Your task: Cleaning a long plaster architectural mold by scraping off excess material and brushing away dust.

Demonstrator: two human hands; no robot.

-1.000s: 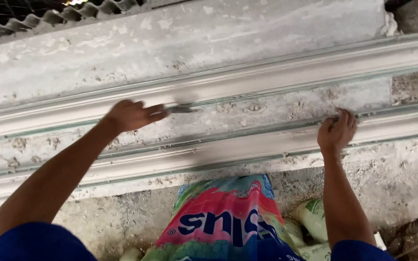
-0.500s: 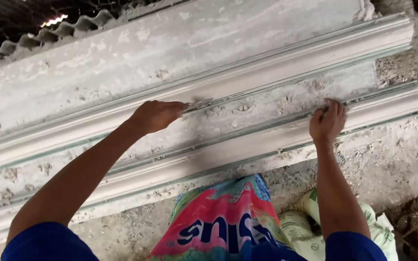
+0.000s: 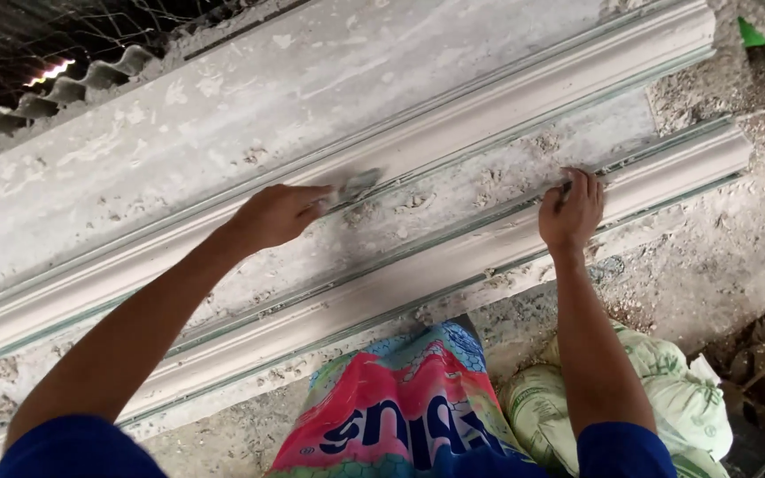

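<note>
Left fingers [image 3: 312,202]: clenched around the handle of a small scraper blade [image 3: 358,185]; handle hidden inside the grip, only the grey blade is seen past the fingertips.
Scraper blade: laid flat against the lower edge of the upper moulding [image 3: 524,106], at the seam where it meets the rough strip [image 3: 453,190].
Left hand [image 3: 278,215]: knuckles up, held over the rough strip, arm reaching in from the lower left.
Right fingers [image 3: 577,184]: curled down onto the top edge of the lower moulding [image 3: 666,173]; something dark is seen at the fingertips, too small to identify, so grasping or merely pressing cannot be told.
Right hand [image 3: 570,212]: set on the lower moulding, well apart from the left hand, arm coming straight up from the bottom edge.
Mouldings: two long pale cast profiles, run parallel and diagonally from lower left to upper right, rough strip crusted with dried mortar between them.
Slab [image 3: 223,115]: broad, grey, plaster-streaked, lying beyond the upper moulding.
Surface [image 3: 710,257]: gritty concrete, crumbs scattered near the right ends of the mouldings.
Printed sack [image 3: 400,416]: pink, blue and green, placed just below the lower moulding, between the arms.
Pale sack [image 3: 675,389]: whitish green, beside the printed sack, partly covered by the right forearm.
Corrugated sheet [image 3: 73,88]: edge seen at upper left, wire mesh behind it.
</note>
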